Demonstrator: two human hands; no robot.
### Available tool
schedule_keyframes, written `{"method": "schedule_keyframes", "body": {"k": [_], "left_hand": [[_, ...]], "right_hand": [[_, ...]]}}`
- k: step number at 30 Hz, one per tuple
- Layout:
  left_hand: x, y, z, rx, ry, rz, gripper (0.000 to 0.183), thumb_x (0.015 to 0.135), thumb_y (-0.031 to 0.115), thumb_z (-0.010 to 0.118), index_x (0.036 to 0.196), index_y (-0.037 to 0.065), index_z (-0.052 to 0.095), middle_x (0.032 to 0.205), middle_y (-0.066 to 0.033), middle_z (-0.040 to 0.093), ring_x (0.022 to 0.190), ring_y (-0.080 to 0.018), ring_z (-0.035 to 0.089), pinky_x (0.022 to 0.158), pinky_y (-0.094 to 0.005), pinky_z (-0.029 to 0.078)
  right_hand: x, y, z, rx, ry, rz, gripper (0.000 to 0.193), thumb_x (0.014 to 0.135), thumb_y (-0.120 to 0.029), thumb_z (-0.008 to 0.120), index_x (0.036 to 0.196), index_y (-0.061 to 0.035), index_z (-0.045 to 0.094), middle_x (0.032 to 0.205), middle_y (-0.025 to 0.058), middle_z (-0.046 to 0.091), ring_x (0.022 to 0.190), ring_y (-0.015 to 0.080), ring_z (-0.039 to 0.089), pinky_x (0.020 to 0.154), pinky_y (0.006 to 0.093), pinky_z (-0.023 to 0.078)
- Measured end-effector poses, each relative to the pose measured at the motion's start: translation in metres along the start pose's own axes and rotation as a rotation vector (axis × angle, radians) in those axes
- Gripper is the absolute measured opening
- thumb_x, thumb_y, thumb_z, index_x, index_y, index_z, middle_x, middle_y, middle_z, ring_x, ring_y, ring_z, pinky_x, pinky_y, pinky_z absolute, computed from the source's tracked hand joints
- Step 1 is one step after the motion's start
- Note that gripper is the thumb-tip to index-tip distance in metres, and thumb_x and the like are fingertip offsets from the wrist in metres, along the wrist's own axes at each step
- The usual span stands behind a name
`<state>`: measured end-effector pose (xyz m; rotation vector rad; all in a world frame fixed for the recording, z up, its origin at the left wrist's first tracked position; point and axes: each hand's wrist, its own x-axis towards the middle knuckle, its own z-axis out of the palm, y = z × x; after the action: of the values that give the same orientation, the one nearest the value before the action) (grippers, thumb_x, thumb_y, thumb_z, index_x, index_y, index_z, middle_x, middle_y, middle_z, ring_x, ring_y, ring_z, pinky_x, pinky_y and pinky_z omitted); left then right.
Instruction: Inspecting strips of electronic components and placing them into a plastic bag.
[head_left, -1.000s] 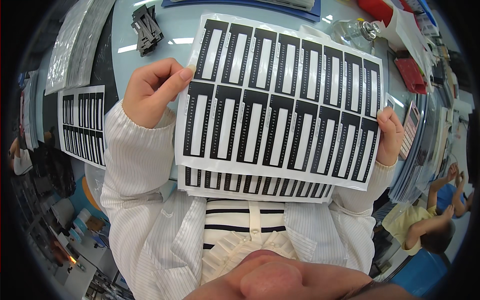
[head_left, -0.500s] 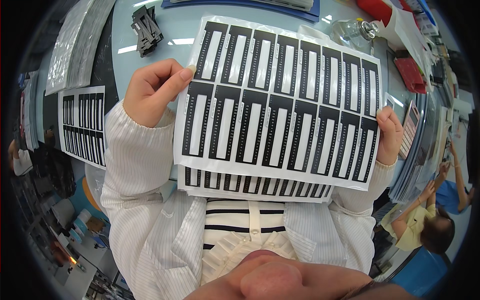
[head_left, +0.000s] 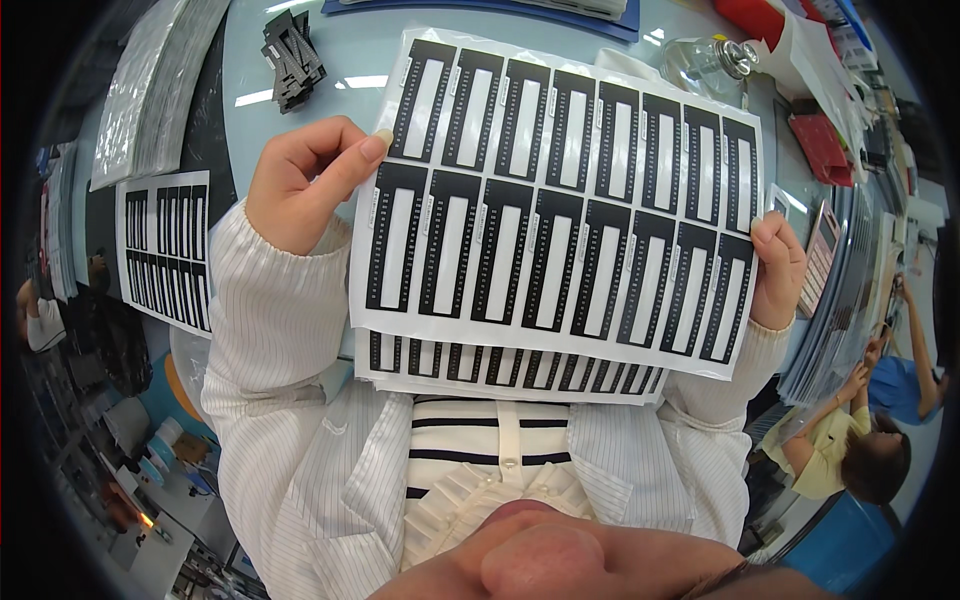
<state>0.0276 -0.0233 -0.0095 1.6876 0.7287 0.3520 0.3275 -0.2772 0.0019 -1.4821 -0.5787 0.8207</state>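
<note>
Both hands clamped on a white sheet of black rectangular frame labels.
The left hand (head_left: 305, 185) pinches the white label sheet (head_left: 560, 200) at its left edge; the right hand (head_left: 778, 272) grips its right edge. A second like sheet (head_left: 505, 368) lies directly beneath; another label sheet (head_left: 165, 250) lies well left of it.

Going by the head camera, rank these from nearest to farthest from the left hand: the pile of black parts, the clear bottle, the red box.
From the left hand:
1. Pile of black parts, on the table just above the hand, upper left.
2. Clear bottle, upper right, beyond the held sheet.
3. Red box, far right edge of the table, past the bottle.
</note>
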Motion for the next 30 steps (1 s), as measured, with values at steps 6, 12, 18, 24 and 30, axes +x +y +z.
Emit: {"method": "schedule_keyframes", "body": {"k": [6,12,18,24,30], "left_hand": [[-0.003,0.006,0.001,0.018,-0.011,0.080,0.024,0.087,0.016,0.056,0.068,0.002,0.052,0.061,0.0034,0.048,0.056,-0.0038,0.037,0.053,-0.0200,0.029],[-0.005,0.009,0.002,0.026,-0.007,0.087,0.024,0.085,0.014,0.059,0.066,-0.001,0.055,0.059,0.0017,0.052,0.056,-0.0049,0.041,0.053,-0.0207,0.033],[-0.006,0.008,0.002,0.052,-0.007,0.110,0.024,0.084,0.014,0.059,0.066,-0.001,0.055,0.058,0.0018,0.051,0.055,-0.0045,0.040,0.052,-0.0204,0.032],[-0.004,0.007,0.000,0.037,-0.004,0.122,0.024,0.085,0.013,0.058,0.065,-0.001,0.054,0.059,0.0017,0.051,0.056,-0.0046,0.040,0.053,-0.0205,0.032],[-0.004,0.006,-0.002,-0.009,0.014,0.088,0.024,0.085,0.013,0.057,0.067,-0.001,0.054,0.060,0.0020,0.051,0.058,-0.0046,0.040,0.054,-0.0203,0.032]], "right_hand": [[0.000,0.006,0.000,0.033,-0.023,0.017,0.010,0.084,-0.006,0.053,0.076,-0.0014,0.052,0.068,0.0010,0.056,0.056,0.0047,0.048,0.054,0.0165,0.037],[0.001,0.003,0.007,-0.088,-0.018,0.011,0.017,0.086,-0.013,0.051,0.072,-0.0057,0.047,0.063,-0.0014,0.052,0.051,0.0033,0.043,0.049,0.0162,0.033],[0.000,0.008,0.005,-0.094,-0.042,0.051,0.016,0.086,-0.012,0.052,0.072,-0.0056,0.048,0.062,-0.0021,0.051,0.051,0.0028,0.042,0.049,0.0162,0.032],[0.000,0.002,0.005,-0.139,-0.031,0.050,0.017,0.087,-0.012,0.052,0.072,-0.0057,0.048,0.062,-0.0021,0.051,0.052,0.0030,0.042,0.050,0.0163,0.032],[0.001,0.003,0.004,0.001,0.041,0.002,0.014,0.084,-0.010,0.054,0.072,-0.0029,0.051,0.066,0.0016,0.056,0.052,0.0046,0.046,0.050,0.0163,0.033]]}}
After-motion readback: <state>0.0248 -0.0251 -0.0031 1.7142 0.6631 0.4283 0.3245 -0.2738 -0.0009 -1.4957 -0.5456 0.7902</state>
